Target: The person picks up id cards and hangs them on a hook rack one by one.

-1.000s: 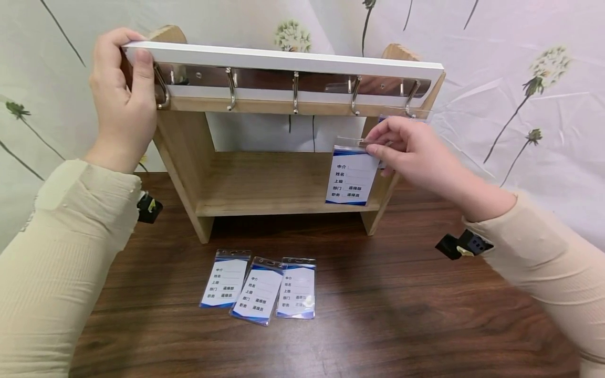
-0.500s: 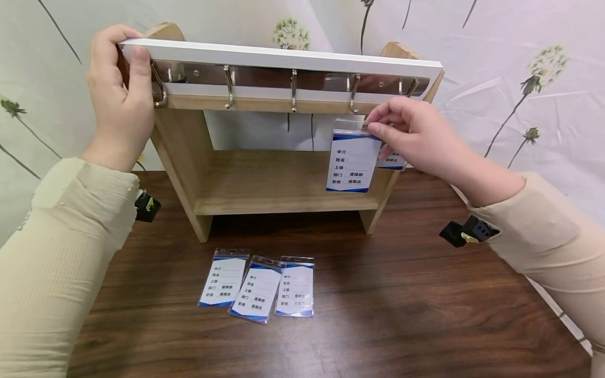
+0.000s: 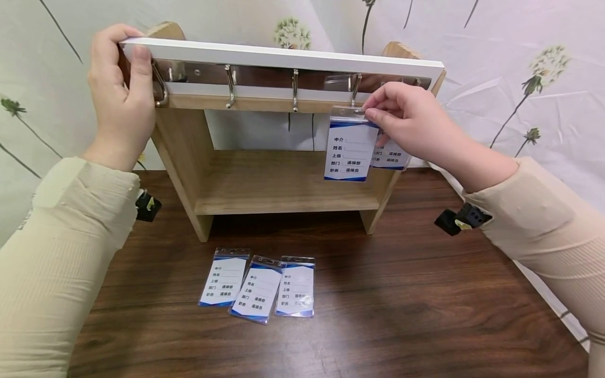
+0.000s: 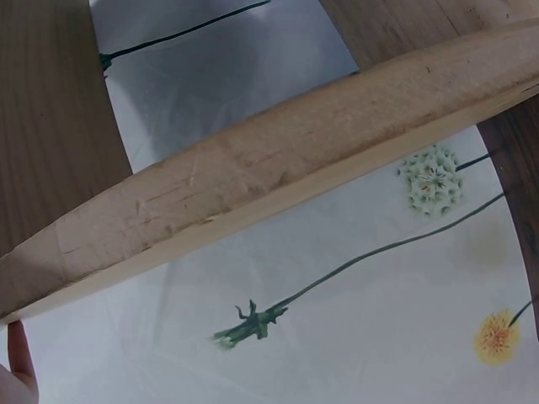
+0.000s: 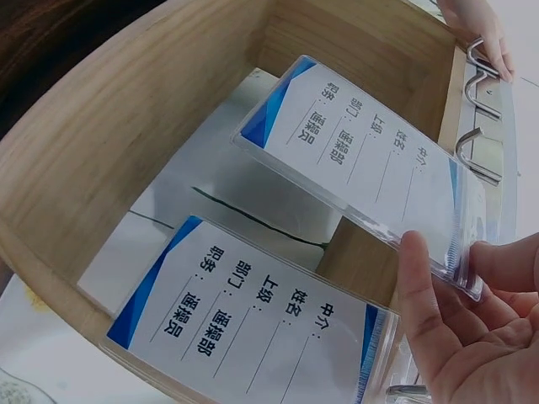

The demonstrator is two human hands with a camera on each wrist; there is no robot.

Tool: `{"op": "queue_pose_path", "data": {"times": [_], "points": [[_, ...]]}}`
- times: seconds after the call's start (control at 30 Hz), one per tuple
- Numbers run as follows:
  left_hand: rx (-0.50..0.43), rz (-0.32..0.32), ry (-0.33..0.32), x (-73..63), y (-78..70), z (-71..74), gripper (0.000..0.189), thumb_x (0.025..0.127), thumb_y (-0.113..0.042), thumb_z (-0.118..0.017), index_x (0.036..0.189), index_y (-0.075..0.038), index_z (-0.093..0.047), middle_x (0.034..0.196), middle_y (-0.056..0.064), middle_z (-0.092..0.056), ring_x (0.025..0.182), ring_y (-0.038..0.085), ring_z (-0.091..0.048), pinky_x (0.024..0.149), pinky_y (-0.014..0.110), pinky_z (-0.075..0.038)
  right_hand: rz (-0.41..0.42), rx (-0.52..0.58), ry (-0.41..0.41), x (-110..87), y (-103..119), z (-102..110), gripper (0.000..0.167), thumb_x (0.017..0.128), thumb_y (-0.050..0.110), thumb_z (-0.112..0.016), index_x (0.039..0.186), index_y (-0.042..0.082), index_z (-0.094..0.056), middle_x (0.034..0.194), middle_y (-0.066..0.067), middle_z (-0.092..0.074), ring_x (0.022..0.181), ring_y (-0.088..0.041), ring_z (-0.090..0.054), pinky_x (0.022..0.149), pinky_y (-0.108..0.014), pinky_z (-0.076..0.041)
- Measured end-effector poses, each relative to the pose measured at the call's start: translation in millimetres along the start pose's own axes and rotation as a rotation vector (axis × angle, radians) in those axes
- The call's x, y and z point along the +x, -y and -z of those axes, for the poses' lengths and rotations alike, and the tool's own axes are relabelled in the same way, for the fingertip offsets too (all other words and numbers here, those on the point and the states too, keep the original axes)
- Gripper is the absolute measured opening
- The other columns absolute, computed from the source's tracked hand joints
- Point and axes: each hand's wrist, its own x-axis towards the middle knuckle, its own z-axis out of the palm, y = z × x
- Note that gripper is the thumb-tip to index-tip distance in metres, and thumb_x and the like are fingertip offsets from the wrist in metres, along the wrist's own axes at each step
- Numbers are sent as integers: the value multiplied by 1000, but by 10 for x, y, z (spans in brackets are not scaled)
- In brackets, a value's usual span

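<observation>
My left hand grips the upper left end of a wooden shelf rack, thumb on the front of its white hook board. With thumb and fingertips, my right hand pinches the top right corner of a clear plastic badge holder with a white and blue card. The holder's top edge is at the tip of the fourth hook; whether the hook is through its slot I cannot tell. Behind the right hand, a second badge holder hangs at the rightmost hook, seen in the right wrist view.
Three more badge holders lie on the dark wooden table before the rack, the middle one overlapping its neighbours. Other metal hooks line the board to the left. A flower-print cloth covers the background.
My right hand has risen with the badge holder, bringing its top edge up to the fourth hook. The hanging badge behind has come more into view. My left hand keeps its grip.
</observation>
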Motion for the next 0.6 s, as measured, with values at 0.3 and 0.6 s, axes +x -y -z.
{"op": "queue_pose_path", "data": {"times": [0.3, 0.6], "points": [[-8, 1, -6, -4, -4, -1, 21, 100, -9, -44, 114, -10, -60, 100, -18, -47, 93, -3, -46, 85, 15, -33, -18, -35, 18, 55, 15, -4, 19, 101, 18, -56, 112, 3, -63, 104, -12, -70, 66, -20, -66, 66, -24, -52], [6, -5, 10, -3, -6, -7, 22, 100, -9, -43, 115, -7, -59, 101, -19, -45, 94, -4, -45, 86, 15, -32, -42, -23, 5, 71, -1, -16, 22, 100, 21, -58, 111, 3, -63, 106, -12, -71, 64, -18, -66, 66, -24, -53]]}}
